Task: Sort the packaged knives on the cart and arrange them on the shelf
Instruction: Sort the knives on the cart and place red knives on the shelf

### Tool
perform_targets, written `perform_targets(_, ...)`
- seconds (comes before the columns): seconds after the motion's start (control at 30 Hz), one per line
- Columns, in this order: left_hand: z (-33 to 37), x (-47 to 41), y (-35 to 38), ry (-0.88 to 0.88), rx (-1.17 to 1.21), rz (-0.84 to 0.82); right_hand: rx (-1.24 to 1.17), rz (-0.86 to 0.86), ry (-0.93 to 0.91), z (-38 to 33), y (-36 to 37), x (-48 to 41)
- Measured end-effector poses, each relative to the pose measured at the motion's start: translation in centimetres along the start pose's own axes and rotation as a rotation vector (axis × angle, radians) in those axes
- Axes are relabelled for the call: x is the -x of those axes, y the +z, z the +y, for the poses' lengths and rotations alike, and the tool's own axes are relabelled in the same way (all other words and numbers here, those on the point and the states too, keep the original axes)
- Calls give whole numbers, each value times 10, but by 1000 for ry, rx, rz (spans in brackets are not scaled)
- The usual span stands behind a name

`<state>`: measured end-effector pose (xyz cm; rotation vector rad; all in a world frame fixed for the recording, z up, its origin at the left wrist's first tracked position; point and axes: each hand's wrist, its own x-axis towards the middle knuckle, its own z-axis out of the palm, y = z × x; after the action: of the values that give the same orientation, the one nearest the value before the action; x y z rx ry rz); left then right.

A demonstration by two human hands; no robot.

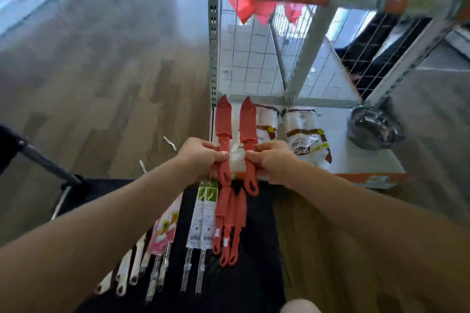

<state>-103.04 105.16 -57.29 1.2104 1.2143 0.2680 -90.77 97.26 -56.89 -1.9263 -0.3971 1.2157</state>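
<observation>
My left hand (203,155) gripped one red knife (223,122) and my right hand (274,160) gripped the second red knife (248,119), both at the shelf (356,157) edge. Either could've slid off or bumped the bags (304,134).

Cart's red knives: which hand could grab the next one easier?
Probably left: the left hand sits closer to the cart knives; the right hand is further aside. Both are full: left knife, right knife.

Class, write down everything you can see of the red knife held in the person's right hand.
The red knife looks plastic throughout: a broad pointed blade, a narrower handle ending in a dark oval hole. The right hand grips the handle midway. The tip points away over the shelf, beside a matching knife in the left hand.
</observation>
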Motion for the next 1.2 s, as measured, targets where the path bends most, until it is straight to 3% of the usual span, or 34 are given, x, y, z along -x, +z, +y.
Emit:
perform_targets(0.33,270,185,-80,53,-92,52,49,1,-82,-262,-57,206)
perform_targets(0.63,402,269,-125,171,-79,-9,14,51,-140,-397,-57,313)
perform_targets(0.9,451,276,-128,210,-75,-112,-58,74,-240,-436,-61,316)
perform_targets(1.2,532,207,-88,244,9,-23,17,40,-285,-510,-122,232)
